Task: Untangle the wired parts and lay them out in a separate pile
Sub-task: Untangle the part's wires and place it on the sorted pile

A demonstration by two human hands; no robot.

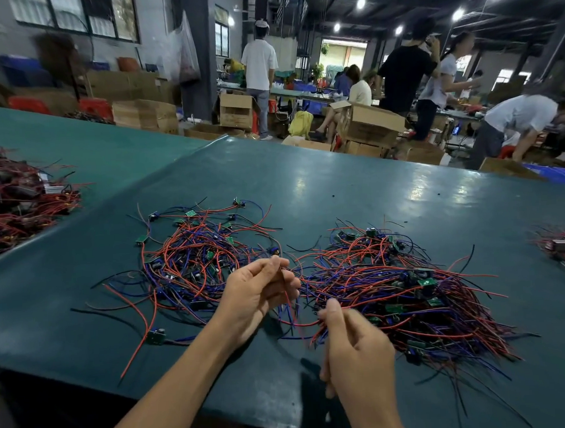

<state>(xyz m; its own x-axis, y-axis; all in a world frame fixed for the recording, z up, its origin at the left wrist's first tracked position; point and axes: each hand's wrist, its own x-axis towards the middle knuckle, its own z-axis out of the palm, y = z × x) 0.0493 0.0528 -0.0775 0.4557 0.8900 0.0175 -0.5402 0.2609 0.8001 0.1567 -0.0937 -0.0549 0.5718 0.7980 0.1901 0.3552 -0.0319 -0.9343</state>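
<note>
both hands were busy in the gap between the two heaps. the left hand (262,294) had thumb and fingertips pinched on a thin wire (288,299) lifted off the table, and the right hand (355,346) was curled with its thumb clamped down on a few red and blue strands (314,338) at the near edge of the dense tangle (408,299). the lifted wire ran down into those same strands, so i couldn't tell if it was one part or two hooked together. that was the risk imo. pulling the hands apart hard would likely cinch a loop tighter, or put the strain on a solder joint at one of the small green boards (426,282), and those thin leads looked easy to rip off. a fast yank could also drag a whole clump out of the tangle and into the looser pile (192,259) on the left, which looked like the sorted one, mixing it up again. further out, one stray board (155,336) sat near the front edge of the green mat (338,185), where trailing wires could snag a forearm and get swept off. the red-and-black heap (18,199) far left was well clear.
</note>
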